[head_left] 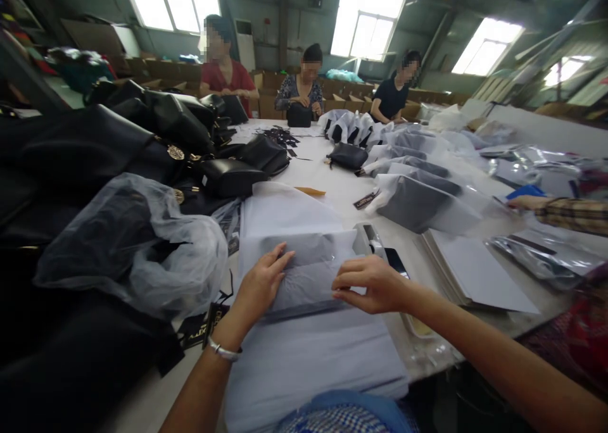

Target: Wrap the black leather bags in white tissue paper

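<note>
In front of me a flat, dark item wrapped in thin white tissue paper (306, 275) lies on a stack of white tissue sheets (313, 357). My left hand (261, 284) rests on the left part of the wrapped item, its fingers stretched out. At the right end, my right hand (368, 284) is closed in a pinch against the wrapping; whatever is between the fingertips is hidden. Just beyond the right hand stands a pale tape dispenser (368, 237), with a dark phone-like object (396, 262) beside it.
Black handbags (95, 142) pile up on the left, near a crumpled clear plastic bag (180, 262). Tissue-wrapped bags (413, 195) line the right side, beyond white boards (475, 271). A co-worker's hand (527, 203) reaches in from the right; several people sit across the table.
</note>
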Action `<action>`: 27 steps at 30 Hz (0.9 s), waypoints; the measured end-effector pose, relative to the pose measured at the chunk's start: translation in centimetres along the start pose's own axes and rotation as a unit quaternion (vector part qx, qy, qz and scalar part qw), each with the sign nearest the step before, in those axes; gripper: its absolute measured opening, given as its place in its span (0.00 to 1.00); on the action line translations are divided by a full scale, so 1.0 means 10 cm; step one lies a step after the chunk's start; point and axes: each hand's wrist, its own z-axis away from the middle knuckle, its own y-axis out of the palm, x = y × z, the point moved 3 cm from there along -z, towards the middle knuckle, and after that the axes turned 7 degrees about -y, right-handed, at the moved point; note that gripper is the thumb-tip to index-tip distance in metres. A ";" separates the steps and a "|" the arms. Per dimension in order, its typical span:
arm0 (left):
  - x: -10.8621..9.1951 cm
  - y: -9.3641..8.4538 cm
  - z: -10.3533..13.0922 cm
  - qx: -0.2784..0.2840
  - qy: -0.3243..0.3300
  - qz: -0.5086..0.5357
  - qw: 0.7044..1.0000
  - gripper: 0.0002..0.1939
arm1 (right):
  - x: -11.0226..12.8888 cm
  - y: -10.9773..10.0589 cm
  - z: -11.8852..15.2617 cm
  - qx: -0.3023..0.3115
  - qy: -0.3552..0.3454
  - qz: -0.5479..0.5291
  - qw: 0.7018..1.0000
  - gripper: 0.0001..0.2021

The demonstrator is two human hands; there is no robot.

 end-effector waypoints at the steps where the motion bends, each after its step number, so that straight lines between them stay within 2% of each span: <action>1: 0.03 -0.03 -0.01 -0.007 -0.012 -0.015 1.000 0.25 | -0.02 0.03 -0.18 -0.001 -0.029 -0.028 0.999 0.11; 3: 0.09 -0.07 -0.03 -0.011 -0.037 -0.026 0.999 0.28 | -0.09 0.10 -0.50 0.012 -0.066 -0.073 0.995 0.11; 6: 0.21 -0.10 -0.06 -0.001 -0.059 0.004 0.998 0.32 | -0.26 0.25 -0.90 0.081 -0.076 -0.071 0.991 0.11; 10: 0.32 -0.10 -0.07 0.005 -0.063 0.059 0.996 0.33 | -0.39 0.45 -1.26 0.205 -0.050 0.035 0.977 0.09; 14: 0.36 -0.09 -0.06 0.007 -0.069 0.082 0.994 0.33 | -0.29 0.55 -1.44 0.259 -0.045 0.165 0.951 0.11; 16: 0.35 -0.08 -0.04 0.007 -0.068 0.085 0.994 0.32 | -0.23 0.55 -1.49 0.264 -0.039 0.205 0.942 0.13; 18: 0.36 -0.06 -0.04 0.003 -0.068 0.088 0.994 0.32 | -0.23 0.53 -1.51 0.256 -0.018 0.230 0.939 0.22; 20: 0.37 -0.05 -0.04 -0.001 -0.067 0.092 0.993 0.33 | -0.30 0.50 -1.52 0.238 0.012 0.244 0.940 0.34; 22: 0.40 -0.04 -0.05 -0.002 -0.062 0.101 0.993 0.33 | -0.43 0.47 -1.48 0.222 0.042 0.239 0.944 0.39; 24: 0.42 -0.06 -0.05 0.006 -0.055 0.111 0.992 0.32 | -0.56 0.43 -1.40 0.198 0.064 0.213 0.955 0.36; 27: 0.42 -0.13 -0.05 0.008 -0.053 0.105 0.993 0.28 | -0.67 0.32 -1.16 0.124 0.095 0.180 0.971 0.22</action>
